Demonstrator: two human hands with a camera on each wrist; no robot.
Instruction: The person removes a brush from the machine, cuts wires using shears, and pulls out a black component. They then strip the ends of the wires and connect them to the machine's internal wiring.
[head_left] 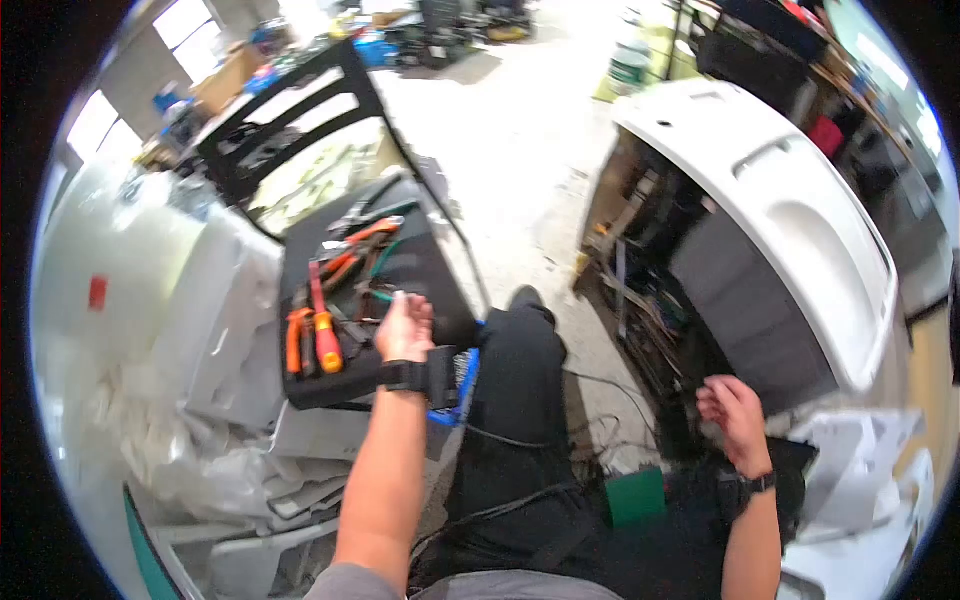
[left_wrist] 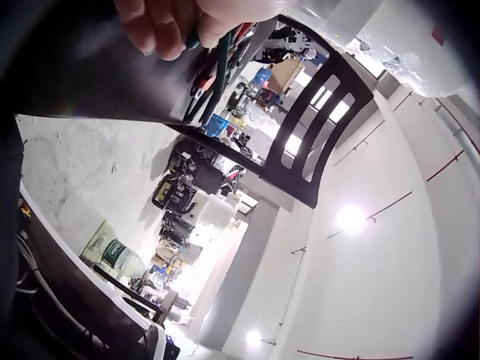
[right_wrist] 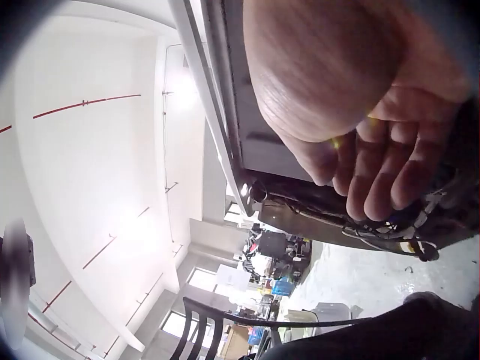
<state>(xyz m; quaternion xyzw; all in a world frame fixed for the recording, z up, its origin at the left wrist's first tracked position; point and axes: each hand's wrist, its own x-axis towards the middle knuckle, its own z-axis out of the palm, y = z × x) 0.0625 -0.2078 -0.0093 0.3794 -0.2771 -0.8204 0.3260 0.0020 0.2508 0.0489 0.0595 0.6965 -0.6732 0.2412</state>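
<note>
My left hand (head_left: 405, 328) is over the front right of a black chair seat (head_left: 425, 275), its thumb and fingers pinching a handle end of green-handled pliers (head_left: 380, 296). Between those fingers in the left wrist view, the dark green handle tip (left_wrist: 193, 40) shows. Beside them on the seat lie a red and yellow screwdriver (head_left: 326, 340), orange-handled tools (head_left: 372, 232) and other hand tools. My right hand (head_left: 735, 415) hangs loosely curled with nothing in it, near the open side of a white-topped machine (head_left: 800, 210). In the right wrist view its fingers (right_wrist: 382, 176) overlap the machine's wiring.
A green flat piece (head_left: 635, 498) lies by my right thigh. Black cables (head_left: 520, 440) run across the floor and my leg. White plastic parts (head_left: 250, 500) and wrapped sheets (head_left: 120, 300) crowd the left; more white panels (head_left: 860, 480) stand at right. A large bottle (head_left: 628, 68) stands behind.
</note>
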